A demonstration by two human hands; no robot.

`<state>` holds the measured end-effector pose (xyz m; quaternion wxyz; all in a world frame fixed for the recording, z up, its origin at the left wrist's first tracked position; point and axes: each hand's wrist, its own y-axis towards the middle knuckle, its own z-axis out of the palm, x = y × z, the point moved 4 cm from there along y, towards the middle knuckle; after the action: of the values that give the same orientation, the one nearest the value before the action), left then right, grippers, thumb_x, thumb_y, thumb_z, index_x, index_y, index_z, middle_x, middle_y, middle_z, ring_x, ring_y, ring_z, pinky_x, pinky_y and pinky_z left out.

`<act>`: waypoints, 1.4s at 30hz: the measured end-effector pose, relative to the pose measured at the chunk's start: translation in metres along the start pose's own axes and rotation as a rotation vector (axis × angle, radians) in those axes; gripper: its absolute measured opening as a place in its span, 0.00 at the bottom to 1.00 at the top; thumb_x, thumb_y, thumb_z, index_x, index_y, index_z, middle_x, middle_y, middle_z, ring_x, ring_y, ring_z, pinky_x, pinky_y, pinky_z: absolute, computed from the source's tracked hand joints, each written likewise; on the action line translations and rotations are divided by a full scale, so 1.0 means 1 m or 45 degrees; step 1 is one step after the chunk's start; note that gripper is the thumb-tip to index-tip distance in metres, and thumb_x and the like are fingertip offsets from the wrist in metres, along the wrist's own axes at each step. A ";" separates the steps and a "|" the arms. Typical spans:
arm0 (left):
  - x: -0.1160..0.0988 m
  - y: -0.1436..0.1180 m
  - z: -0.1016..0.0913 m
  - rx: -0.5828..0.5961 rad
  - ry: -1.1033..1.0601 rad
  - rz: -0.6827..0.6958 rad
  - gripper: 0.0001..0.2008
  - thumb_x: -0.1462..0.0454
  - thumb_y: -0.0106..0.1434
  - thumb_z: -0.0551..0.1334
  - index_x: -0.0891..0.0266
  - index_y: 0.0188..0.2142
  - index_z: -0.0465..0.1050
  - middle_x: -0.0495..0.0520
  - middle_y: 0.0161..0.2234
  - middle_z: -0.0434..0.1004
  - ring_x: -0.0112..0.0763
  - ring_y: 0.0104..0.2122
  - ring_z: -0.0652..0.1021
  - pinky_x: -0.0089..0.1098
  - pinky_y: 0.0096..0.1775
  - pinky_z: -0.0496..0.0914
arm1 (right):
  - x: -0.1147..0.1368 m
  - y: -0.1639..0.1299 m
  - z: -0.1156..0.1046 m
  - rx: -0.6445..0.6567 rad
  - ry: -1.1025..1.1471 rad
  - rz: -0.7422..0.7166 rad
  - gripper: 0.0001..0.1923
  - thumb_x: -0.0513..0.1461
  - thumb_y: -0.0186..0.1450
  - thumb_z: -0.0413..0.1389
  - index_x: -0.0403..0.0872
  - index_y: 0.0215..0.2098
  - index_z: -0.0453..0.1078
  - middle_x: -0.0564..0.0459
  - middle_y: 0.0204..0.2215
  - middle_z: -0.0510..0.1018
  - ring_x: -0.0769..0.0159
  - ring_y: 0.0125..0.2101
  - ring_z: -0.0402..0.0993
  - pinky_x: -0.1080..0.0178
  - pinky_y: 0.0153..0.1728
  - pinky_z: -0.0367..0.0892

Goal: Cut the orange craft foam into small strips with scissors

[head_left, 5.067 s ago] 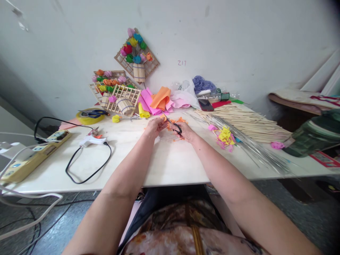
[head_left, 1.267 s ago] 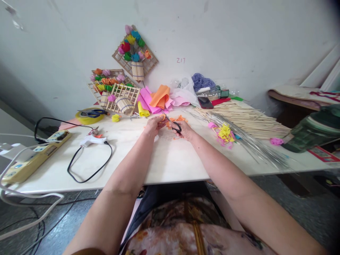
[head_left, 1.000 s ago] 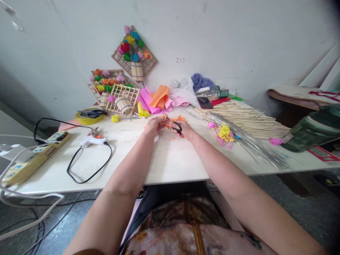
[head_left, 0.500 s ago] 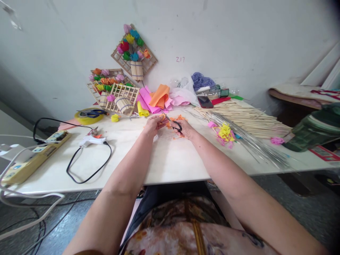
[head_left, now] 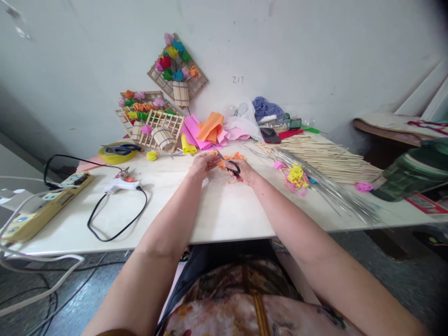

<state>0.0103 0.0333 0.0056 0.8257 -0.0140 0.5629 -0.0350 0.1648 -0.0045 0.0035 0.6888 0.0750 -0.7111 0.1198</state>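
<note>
My right hand (head_left: 245, 172) grips black-handled scissors (head_left: 229, 165), blades pointing up and left toward my left hand (head_left: 202, 165). My left hand pinches a small piece of orange paper (head_left: 214, 155) at its fingertips, right at the scissor blades. Orange paper scraps (head_left: 235, 157) lie on the white table (head_left: 224, 210) just beyond both hands. Both hands rest low over the table's middle, close together.
A white glue gun (head_left: 121, 186) with a black cord and a yellow power strip (head_left: 42, 205) lie left. Folded pink and orange paper (head_left: 208, 128), stick baskets with paper flowers (head_left: 157, 128), a phone (head_left: 269, 135), wooden sticks (head_left: 325, 158) and wires (head_left: 336, 193) fill the back and right.
Both hands stay in the same spot with only small shifts; the scissors keep working at the orange paper piece held by my left hand.
</note>
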 end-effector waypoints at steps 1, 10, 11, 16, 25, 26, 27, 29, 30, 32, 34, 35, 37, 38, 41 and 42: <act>0.000 0.000 0.001 -0.003 0.004 0.001 0.09 0.68 0.52 0.70 0.65 0.34 0.75 0.53 0.28 0.81 0.27 0.29 0.81 0.26 0.34 0.73 | 0.000 0.000 0.000 0.000 -0.001 -0.004 0.15 0.47 0.67 0.60 0.45 0.31 0.68 0.61 0.15 0.67 0.78 0.11 0.58 0.73 0.10 0.48; 0.002 -0.002 0.005 0.008 -0.002 -0.011 0.10 0.67 0.52 0.71 0.65 0.32 0.74 0.52 0.28 0.80 0.27 0.28 0.81 0.27 0.34 0.73 | 0.000 0.001 -0.001 -0.044 -0.005 -0.009 0.15 0.46 0.66 0.61 0.45 0.30 0.67 0.62 0.14 0.67 0.78 0.11 0.58 0.73 0.10 0.49; 0.002 -0.002 0.006 0.011 -0.004 -0.007 0.09 0.67 0.52 0.71 0.65 0.32 0.74 0.53 0.28 0.80 0.27 0.28 0.80 0.27 0.34 0.73 | 0.000 0.001 -0.001 -0.044 -0.005 -0.011 0.15 0.46 0.66 0.61 0.45 0.29 0.67 0.62 0.14 0.67 0.78 0.11 0.58 0.73 0.10 0.49; 0.002 -0.002 0.005 0.029 -0.010 0.004 0.08 0.67 0.52 0.70 0.65 0.32 0.74 0.52 0.28 0.80 0.26 0.28 0.80 0.26 0.34 0.74 | -0.001 0.003 -0.001 -0.032 0.001 -0.049 0.14 0.46 0.66 0.61 0.44 0.29 0.68 0.62 0.14 0.65 0.78 0.10 0.56 0.73 0.10 0.47; 0.002 0.000 0.003 0.016 -0.011 0.000 0.07 0.67 0.54 0.69 0.64 0.33 0.75 0.53 0.28 0.81 0.27 0.30 0.81 0.26 0.34 0.74 | -0.002 0.006 -0.001 -0.034 -0.010 -0.087 0.15 0.46 0.67 0.60 0.44 0.29 0.67 0.61 0.14 0.64 0.79 0.10 0.55 0.74 0.10 0.48; 0.002 0.001 0.002 0.010 -0.013 0.001 0.08 0.67 0.54 0.69 0.65 0.33 0.74 0.53 0.28 0.81 0.27 0.29 0.81 0.25 0.34 0.74 | -0.002 0.005 -0.001 -0.033 -0.017 -0.086 0.15 0.45 0.67 0.60 0.44 0.29 0.67 0.62 0.14 0.64 0.79 0.10 0.55 0.74 0.10 0.48; 0.002 0.001 0.002 0.002 -0.017 0.005 0.08 0.67 0.54 0.69 0.65 0.33 0.74 0.53 0.28 0.81 0.27 0.29 0.81 0.25 0.33 0.74 | -0.001 0.004 0.000 -0.031 -0.023 -0.082 0.15 0.45 0.67 0.60 0.44 0.29 0.67 0.62 0.14 0.64 0.79 0.10 0.55 0.74 0.10 0.47; 0.001 0.001 0.001 -0.010 -0.022 0.015 0.08 0.67 0.54 0.70 0.65 0.33 0.74 0.53 0.29 0.81 0.26 0.28 0.81 0.25 0.33 0.73 | 0.000 0.003 0.000 -0.029 -0.028 -0.075 0.15 0.45 0.68 0.59 0.44 0.29 0.67 0.62 0.15 0.64 0.79 0.10 0.56 0.74 0.10 0.47; 0.001 0.001 0.000 -0.011 -0.025 0.021 0.08 0.66 0.54 0.70 0.65 0.34 0.74 0.52 0.29 0.81 0.26 0.28 0.81 0.25 0.33 0.73 | 0.000 0.003 0.000 -0.028 -0.027 -0.072 0.15 0.45 0.68 0.59 0.44 0.29 0.67 0.62 0.15 0.64 0.79 0.10 0.56 0.74 0.10 0.47; 0.001 0.001 0.000 -0.008 -0.034 0.033 0.09 0.66 0.54 0.70 0.65 0.34 0.74 0.52 0.28 0.81 0.26 0.28 0.81 0.25 0.34 0.73 | 0.001 0.002 0.001 -0.024 -0.022 -0.062 0.15 0.45 0.68 0.59 0.44 0.29 0.67 0.62 0.15 0.64 0.79 0.11 0.56 0.74 0.10 0.47; 0.001 0.002 0.000 -0.014 -0.046 0.043 0.08 0.67 0.53 0.70 0.65 0.34 0.74 0.53 0.28 0.81 0.27 0.29 0.81 0.25 0.34 0.74 | 0.001 0.002 0.002 -0.023 -0.012 -0.048 0.15 0.45 0.68 0.59 0.44 0.29 0.67 0.62 0.15 0.65 0.79 0.11 0.56 0.74 0.10 0.47; 0.001 0.002 -0.001 -0.015 -0.049 0.047 0.09 0.67 0.53 0.70 0.65 0.34 0.74 0.53 0.28 0.81 0.27 0.29 0.81 0.26 0.35 0.74 | 0.001 0.002 0.002 -0.024 -0.005 -0.039 0.15 0.45 0.68 0.59 0.44 0.29 0.67 0.62 0.15 0.65 0.79 0.11 0.56 0.74 0.10 0.47; 0.001 0.003 -0.001 -0.017 -0.047 0.047 0.09 0.67 0.53 0.70 0.64 0.34 0.74 0.53 0.28 0.81 0.28 0.30 0.81 0.26 0.35 0.74 | 0.001 0.001 0.002 -0.027 0.013 -0.026 0.15 0.45 0.68 0.60 0.44 0.29 0.67 0.62 0.15 0.66 0.79 0.11 0.55 0.74 0.10 0.46; 0.001 0.003 -0.002 -0.016 -0.043 0.045 0.10 0.66 0.53 0.70 0.64 0.34 0.74 0.53 0.28 0.81 0.29 0.30 0.82 0.27 0.36 0.74 | 0.002 0.000 0.003 -0.027 0.022 -0.019 0.15 0.45 0.68 0.60 0.44 0.30 0.67 0.61 0.15 0.66 0.79 0.11 0.55 0.74 0.10 0.46; 0.001 0.002 -0.002 -0.008 -0.030 0.042 0.09 0.67 0.53 0.70 0.65 0.33 0.74 0.53 0.28 0.81 0.29 0.30 0.81 0.26 0.35 0.73 | 0.003 -0.001 0.004 -0.023 0.036 -0.002 0.14 0.45 0.68 0.60 0.43 0.31 0.68 0.61 0.15 0.66 0.79 0.10 0.55 0.74 0.10 0.46; 0.000 0.001 -0.001 -0.002 -0.025 0.044 0.09 0.67 0.53 0.70 0.65 0.33 0.74 0.53 0.28 0.80 0.28 0.29 0.81 0.26 0.34 0.73 | 0.003 -0.002 0.004 -0.020 0.039 0.000 0.14 0.45 0.68 0.60 0.43 0.31 0.68 0.61 0.15 0.66 0.79 0.10 0.55 0.74 0.10 0.46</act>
<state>0.0091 0.0346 0.0049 0.8316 -0.0051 0.5550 -0.0201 0.1616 -0.0072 0.0066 0.7002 0.0679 -0.7013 0.1153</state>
